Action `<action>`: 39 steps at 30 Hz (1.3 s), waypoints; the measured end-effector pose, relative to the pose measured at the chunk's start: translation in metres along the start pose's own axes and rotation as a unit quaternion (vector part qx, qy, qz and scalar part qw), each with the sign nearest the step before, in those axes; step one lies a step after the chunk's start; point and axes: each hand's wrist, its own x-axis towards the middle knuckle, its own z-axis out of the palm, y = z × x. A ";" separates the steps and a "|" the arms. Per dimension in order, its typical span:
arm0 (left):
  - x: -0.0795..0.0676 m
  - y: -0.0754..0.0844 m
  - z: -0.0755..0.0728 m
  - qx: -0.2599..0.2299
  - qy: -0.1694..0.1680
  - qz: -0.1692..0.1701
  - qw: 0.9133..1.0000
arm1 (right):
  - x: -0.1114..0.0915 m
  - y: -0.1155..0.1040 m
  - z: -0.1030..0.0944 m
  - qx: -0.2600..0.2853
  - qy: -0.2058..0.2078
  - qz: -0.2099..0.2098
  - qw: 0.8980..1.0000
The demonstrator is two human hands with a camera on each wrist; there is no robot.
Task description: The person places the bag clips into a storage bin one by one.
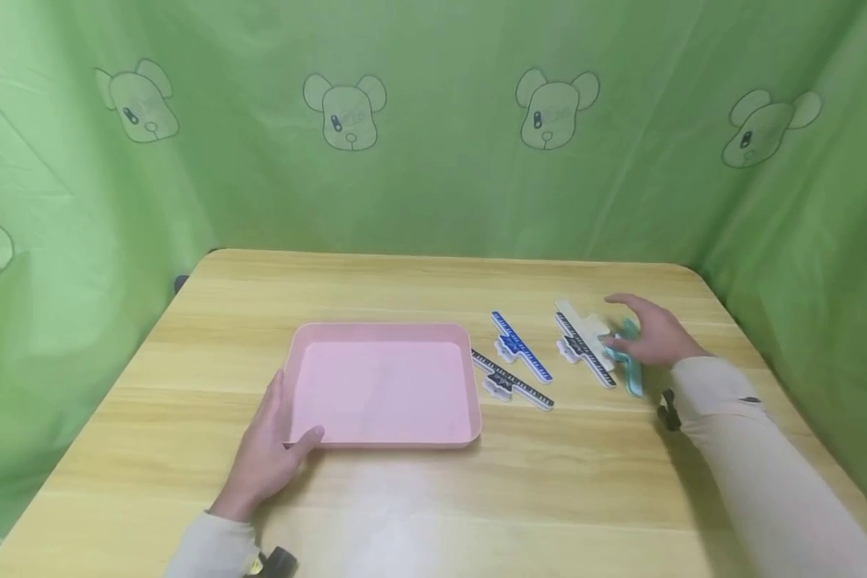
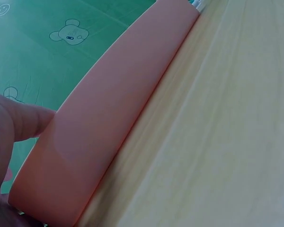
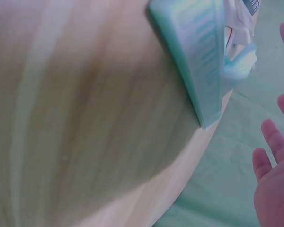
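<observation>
A pink tray [image 1: 383, 393] lies on the table, and its near left corner is held by my left hand [image 1: 267, 449]. The thumb [image 2: 31, 122] reaches over the near rim while the other fingers lie along the left side. Farther right, my right hand [image 1: 657, 333] hovers with spread fingers over a teal long-bar clip [image 1: 632, 373]. In the right wrist view, the fingers [image 3: 277, 139] are apart from that teal clip [image 3: 199, 61]. Left of it, a white clip [image 1: 585, 333] overlaps a black-and-white clip [image 1: 576, 341] with a piano-key pattern.
A blue piano-key clip [image 1: 523, 349] and another black-and-white clip [image 1: 523, 389] lie between the tray and the right-hand group, the latter against the tray's right edge. A green curtain [image 1: 448, 201] with bear faces surrounds the wooden table [image 1: 549, 482].
</observation>
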 end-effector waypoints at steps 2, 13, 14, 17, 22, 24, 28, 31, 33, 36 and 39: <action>0.000 0.000 -0.001 -0.001 0.000 0.000 1.000 | 0.003 0.003 0.002 0.000 0.000 0.003 1.000; -0.001 -0.001 0.001 -0.002 0.004 0.000 1.000 | 0.017 0.008 0.008 -0.045 -0.030 0.013 0.998; -0.001 0.000 0.001 -0.002 0.005 0.002 1.000 | 0.018 0.007 0.008 -0.047 -0.034 0.016 0.998; -0.001 0.000 0.001 -0.003 0.005 0.003 1.000 | 0.020 0.005 0.008 -0.055 -0.040 0.024 0.997; -0.001 -0.001 0.000 -0.005 0.004 0.001 1.000 | 0.023 0.008 0.013 -0.077 -0.039 0.022 0.996; -0.001 -0.001 0.000 -0.006 0.005 0.003 1.000 | 0.025 0.010 0.015 -0.078 -0.038 0.025 0.996; -0.001 -0.002 0.001 -0.010 0.007 0.008 1.000 | 0.026 0.010 0.018 -0.073 -0.039 0.038 0.996; -0.002 -0.002 0.001 -0.012 0.007 0.008 1.000 | 0.027 0.007 0.019 -0.066 -0.039 0.044 0.996; -0.002 -0.002 0.001 -0.010 0.007 0.006 1.000 | 0.027 0.005 0.020 -0.058 -0.038 0.048 0.996; -0.001 -0.002 0.001 -0.006 0.007 0.005 1.000 | 0.029 0.005 0.023 -0.038 -0.034 0.048 0.998; -0.001 -0.002 0.001 0.000 0.007 0.008 1.000 | 0.031 0.006 0.025 -0.022 -0.031 0.041 0.998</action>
